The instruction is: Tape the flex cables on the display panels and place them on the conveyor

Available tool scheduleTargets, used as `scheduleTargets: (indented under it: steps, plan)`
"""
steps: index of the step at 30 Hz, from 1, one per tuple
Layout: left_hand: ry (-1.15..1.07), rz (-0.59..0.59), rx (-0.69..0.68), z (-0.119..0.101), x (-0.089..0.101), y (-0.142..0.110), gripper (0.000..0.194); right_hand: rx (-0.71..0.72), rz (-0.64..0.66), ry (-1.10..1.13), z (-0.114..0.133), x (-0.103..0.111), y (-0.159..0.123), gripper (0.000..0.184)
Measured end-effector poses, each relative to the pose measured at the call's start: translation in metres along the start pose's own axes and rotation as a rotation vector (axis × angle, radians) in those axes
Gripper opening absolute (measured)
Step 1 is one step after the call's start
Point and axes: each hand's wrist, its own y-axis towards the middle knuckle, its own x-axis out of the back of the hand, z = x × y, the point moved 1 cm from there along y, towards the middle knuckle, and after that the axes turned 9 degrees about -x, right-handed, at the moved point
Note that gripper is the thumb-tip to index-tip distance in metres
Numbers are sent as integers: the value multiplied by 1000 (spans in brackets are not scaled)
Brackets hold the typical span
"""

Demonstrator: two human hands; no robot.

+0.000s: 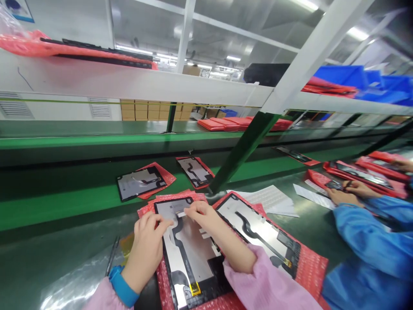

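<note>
1. The right grip [201, 214] has its thumb and fingertips pressed together on the end of a small white piece [181, 214], over the upper part of the near panel [196, 249].
2. The left grip [149, 234] is loosely spread, thumb apart from the curved fingers, at that panel's left side.
3. The near panel lies face-down towards the middle of the desk's near edge, on red bubble wrap [163, 282]. A dark flat cable [181, 245] runs down it to a yellow patch [195, 288].
4. Just right of it, a second panel [264, 230] lies angled on more red wrap, its own dark cable ending in a gold-coloured tip.
5. Left of the near panel are dark tweezers [112, 257] and clear plastic [69, 280], towards the desk's near left corner.
6. Along the far edge of the desk [97, 241], two smaller-looking panels lie on red wrap on the green strip [80, 206]; printed white sheets [274, 200] sit behind the second panel.
7. At the right edge, a co-worker's hands [346, 193], in blue sleeves, touch a small dark item on red wrap.
</note>
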Motion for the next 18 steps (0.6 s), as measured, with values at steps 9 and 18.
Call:
scheduleTargets:
  steps: [9, 18]
  plan:
    - [263, 101, -67, -4, -20, 6, 49, 22, -120, -209, -22, -17, -3, 37]
    - [260, 226, -120, -5, -17, 15, 49, 32, -180, -378, -20, -21, -5, 30]
